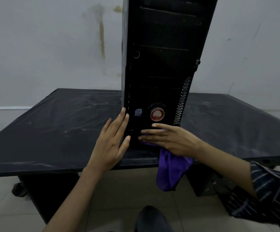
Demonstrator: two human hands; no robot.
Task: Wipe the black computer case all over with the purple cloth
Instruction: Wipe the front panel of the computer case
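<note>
**Low black table, one tower standing on it**

The low black table [52, 131] is covered by a creased, glossy black sheet streaked with pale dust (heaviest out to the left of the left hand [112, 141]) and stands on a pale tiled floor [119, 190]. A tall black computer case [161, 64] stands upright on the sheet near the front edge, straight ahead of both hands. The left hand touches its left front corner and the right hand [169, 139] lies across its lower front. Bare sheet spreads leftward past the left hand and rightward past the right hand. The table's front edge runs beneath both wrists.
</note>
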